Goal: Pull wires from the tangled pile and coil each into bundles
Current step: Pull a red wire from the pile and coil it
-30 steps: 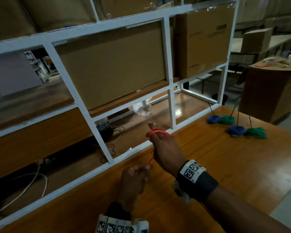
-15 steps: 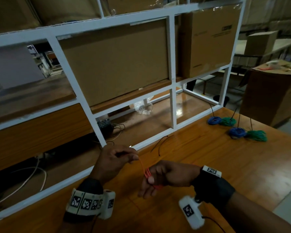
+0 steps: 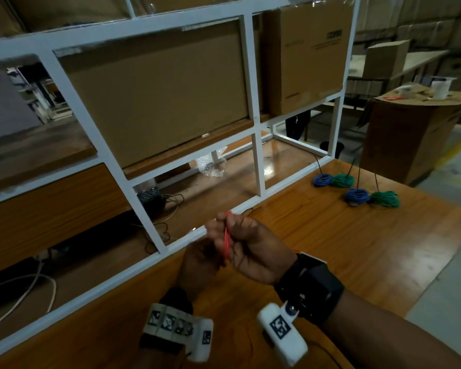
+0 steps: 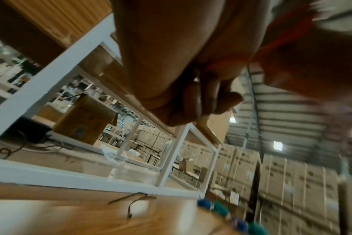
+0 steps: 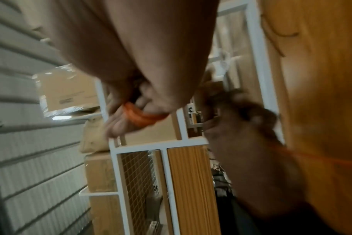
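right hand (image 3: 253,251) clenched on thin red wire (image 3: 227,242), loops wound round its fingers, raised above glossy wooden table (image 3: 357,249). left hand (image 3: 200,265) tucked just behind it, fingers curled, pinching the same wire. four finished bundles, two blue coils (image 3: 322,180) and two green coils (image 3: 385,198), lie well apart to the right near white metal rack frame (image 3: 258,166).
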`<state>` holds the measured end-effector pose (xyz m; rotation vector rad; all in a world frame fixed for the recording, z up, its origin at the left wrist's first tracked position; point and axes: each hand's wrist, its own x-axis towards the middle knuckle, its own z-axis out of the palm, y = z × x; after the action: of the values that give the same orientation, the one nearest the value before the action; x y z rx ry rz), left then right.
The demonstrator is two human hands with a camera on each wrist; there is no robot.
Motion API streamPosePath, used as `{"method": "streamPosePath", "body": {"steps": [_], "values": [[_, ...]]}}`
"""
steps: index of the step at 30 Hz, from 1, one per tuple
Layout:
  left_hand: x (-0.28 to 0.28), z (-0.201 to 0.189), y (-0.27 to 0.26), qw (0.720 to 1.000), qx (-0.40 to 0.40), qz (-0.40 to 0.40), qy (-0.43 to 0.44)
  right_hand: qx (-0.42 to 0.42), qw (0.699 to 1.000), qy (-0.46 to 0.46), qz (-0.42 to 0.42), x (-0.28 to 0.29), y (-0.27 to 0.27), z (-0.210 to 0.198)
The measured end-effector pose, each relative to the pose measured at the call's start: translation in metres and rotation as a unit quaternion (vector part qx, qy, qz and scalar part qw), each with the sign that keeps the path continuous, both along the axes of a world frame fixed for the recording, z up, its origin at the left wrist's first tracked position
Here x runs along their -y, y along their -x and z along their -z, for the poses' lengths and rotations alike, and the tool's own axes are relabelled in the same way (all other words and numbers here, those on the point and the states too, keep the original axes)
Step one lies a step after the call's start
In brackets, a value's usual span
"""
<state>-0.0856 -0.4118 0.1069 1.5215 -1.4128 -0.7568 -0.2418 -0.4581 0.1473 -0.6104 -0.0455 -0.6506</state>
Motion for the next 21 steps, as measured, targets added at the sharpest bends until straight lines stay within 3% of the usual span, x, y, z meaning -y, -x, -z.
{"method": "streamPosePath", "body": {"steps": [3,6,8,10,13,15,16,17,19,20,21], "values": [[-0.011,0.025,0.025,0.995,0.007,0.026,-0.092,-0.033,0.974,0.029,0.222,0.014,-0.003,-0.011],[-0.025,0.034,0.034,0.982,-0.162,-0.004,-0.101,-0.131,0.897,0.155,0.393,0.035,-0.001,-0.003],[-0.031,0.035,0.032,0.98,-0.174,-0.042,-0.088,-0.214,0.841,0.213,0.449,0.044,0.0,0.011],[-0.033,0.035,0.028,0.993,-0.05,-0.047,-0.098,-0.249,0.82,0.203,0.475,0.048,0.0,0.024],[-0.036,0.033,0.029,0.974,0.177,0.047,-0.131,-0.229,0.835,0.127,0.485,0.049,-0.005,0.035],[-0.04,0.034,0.034,0.953,0.244,0.097,-0.148,-0.201,0.849,0.061,0.485,0.05,-0.009,0.038],[-0.042,0.033,0.036,0.947,0.267,0.109,-0.144,-0.208,0.841,0.051,0.497,0.051,-0.011,0.04],[-0.044,0.033,0.037,0.945,0.277,0.112,-0.136,-0.245,0.812,0.081,0.523,0.053,-0.011,0.042],[-0.046,0.028,0.033,0.957,0.249,0.092,-0.118,-0.376,0.69,0.258,0.562,0.055,-0.005,0.046],[-0.046,0.026,0.027,0.961,0.244,0.062,-0.114,-0.434,0.628,0.36,0.537,0.055,0.0,0.048],[-0.044,0.024,0.019,0.959,0.259,0.027,-0.108,-0.475,0.586,0.444,0.484,0.054,0.005,0.049]]}}
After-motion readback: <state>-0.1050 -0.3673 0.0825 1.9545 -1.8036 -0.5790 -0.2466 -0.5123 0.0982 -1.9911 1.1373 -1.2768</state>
